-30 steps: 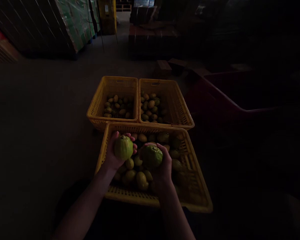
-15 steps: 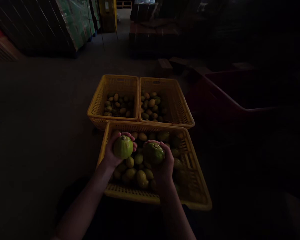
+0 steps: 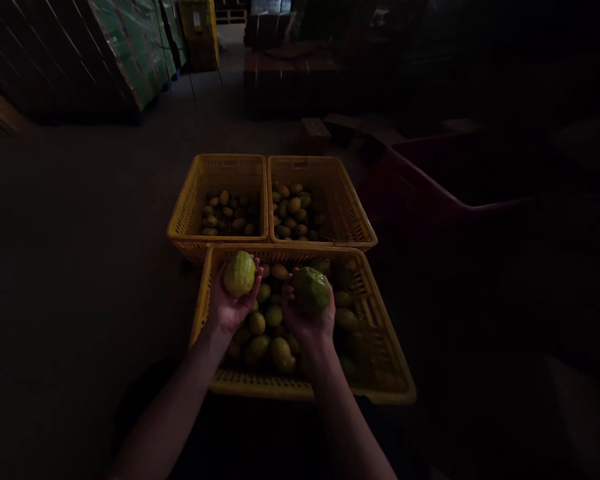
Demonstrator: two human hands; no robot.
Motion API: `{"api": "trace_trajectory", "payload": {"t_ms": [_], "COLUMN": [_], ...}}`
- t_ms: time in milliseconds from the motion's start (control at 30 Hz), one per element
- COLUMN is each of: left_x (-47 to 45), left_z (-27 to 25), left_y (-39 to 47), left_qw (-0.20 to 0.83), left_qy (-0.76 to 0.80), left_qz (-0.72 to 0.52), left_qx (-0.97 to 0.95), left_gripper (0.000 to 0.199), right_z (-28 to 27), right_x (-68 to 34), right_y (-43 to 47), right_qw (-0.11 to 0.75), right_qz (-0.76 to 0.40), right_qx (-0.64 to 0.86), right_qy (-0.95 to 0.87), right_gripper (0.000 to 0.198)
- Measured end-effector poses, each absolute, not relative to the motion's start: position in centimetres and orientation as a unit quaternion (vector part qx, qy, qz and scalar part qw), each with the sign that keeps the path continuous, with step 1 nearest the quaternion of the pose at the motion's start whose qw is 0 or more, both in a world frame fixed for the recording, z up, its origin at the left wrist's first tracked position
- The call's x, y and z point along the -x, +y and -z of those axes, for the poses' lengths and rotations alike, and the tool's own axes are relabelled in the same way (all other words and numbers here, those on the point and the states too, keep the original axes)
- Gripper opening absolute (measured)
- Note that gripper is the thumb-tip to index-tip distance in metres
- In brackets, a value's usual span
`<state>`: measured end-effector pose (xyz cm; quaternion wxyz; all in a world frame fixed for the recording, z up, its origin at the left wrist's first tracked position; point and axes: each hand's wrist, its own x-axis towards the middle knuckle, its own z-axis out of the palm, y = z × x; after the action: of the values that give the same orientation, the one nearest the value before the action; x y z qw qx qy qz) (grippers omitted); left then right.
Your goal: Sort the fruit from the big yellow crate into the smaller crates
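Note:
Palm up, my left hand [image 3: 229,311] cradles a pale yellow-green fruit [image 3: 239,274] with a ridged, bumpy skin, its fingers curled round the right side. My right hand [image 3: 314,327] holds a darker green fruit [image 3: 311,291], which is glossy and lumpy. Both hands are above the near yellow crate [image 3: 387,343], whose loose fruit [image 3: 281,352] ranges from green to yellow. The kind of fruit is hard to tell in the dim light; it looks like a large citrus or guava.
Beyond the near crate stand two more yellow crates, a left one [image 3: 184,207] and a right one [image 3: 353,200], each partly filled with smaller fruit. A dark red bin [image 3: 420,177] is at the right. Wrapped green stacks [image 3: 135,60] and cardboard boxes [image 3: 315,128] stand farther back.
Both hands have turned the fruits, so the stem ends that faced me have rolled out of sight. The left fruit is slightly higher, and the view has shifted a little.

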<state>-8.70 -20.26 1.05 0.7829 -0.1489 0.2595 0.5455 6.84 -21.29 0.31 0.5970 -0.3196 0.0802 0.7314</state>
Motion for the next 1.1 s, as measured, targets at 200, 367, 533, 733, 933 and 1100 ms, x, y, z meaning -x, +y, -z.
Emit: {"api": "trace_trajectory", "payload": {"t_ms": [200, 367, 533, 733, 933, 1100], "left_x": [8.5, 8.8, 8.1, 7.2, 7.0, 4.9], "left_z": [-0.9, -0.8, -0.6, -0.2, 0.2, 3.6], "left_y": [-20.5, -20.3, -21.0, -21.6, -21.2, -22.6], "left_qw": [0.725, 0.697, 0.72, 0.742, 0.73, 0.711], "left_qy": [0.248, 0.263, 0.263, 0.272, 0.295, 0.466], "left_qz": [-0.622, -0.653, -0.631, -0.606, -0.614, -0.509], "left_qx": [0.161, 0.135, 0.121, 0.092, 0.059, 0.133], "left_gripper": [0.039, 0.037, 0.035, 0.031, 0.034, 0.035], "right_z": [-0.8, 0.2, 0.5, -0.8, -1.1, -1.7], "right_x": [-7.2, -7.2, -7.4, -7.1, -7.1, -8.4], "right_y": [-21.6, -21.3, -21.1, -21.5, -21.6, -21.6], "right_qw": [0.633, 0.668, 0.69, 0.69, 0.678, 0.675], "right_qz": [-0.722, -0.69, -0.659, -0.667, -0.681, -0.677], "right_qx": [0.235, 0.255, 0.282, 0.257, 0.245, 0.243], "right_qy": [0.149, 0.118, 0.098, 0.111, 0.13, 0.165], "right_gripper": [0.024, 0.024, 0.022, 0.025, 0.025, 0.028]}}
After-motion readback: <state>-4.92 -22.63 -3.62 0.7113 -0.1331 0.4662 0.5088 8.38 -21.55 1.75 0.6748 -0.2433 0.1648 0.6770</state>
